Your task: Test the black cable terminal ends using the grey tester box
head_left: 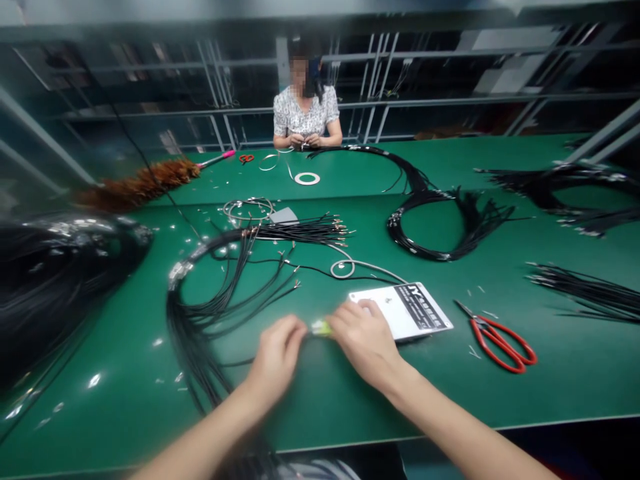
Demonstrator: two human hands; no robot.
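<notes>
My left hand [277, 350] is closed in a pinch. A thin black cable [237, 363] runs into it from the looped bundle of black cables [175, 313] on the left. Just right of its fingertips, a small yellow-green and whitish piece [320, 327] sticks out from under the fingers of my right hand [363, 333], which are curled closed around it. Blur hides its exact kind. Behind and beside my right hand lies a flat white box [425, 310] with a black printed label, partly covered by the hand.
Red-handled scissors [503, 343] lie to the right among small clippings. More black cable bundles rest at the left [60, 287], the centre back [425, 250] and the right [590, 290]. Across the green table [320, 413] sits a person [307, 113], near a white tape roll [307, 179] and a brown duster [145, 183].
</notes>
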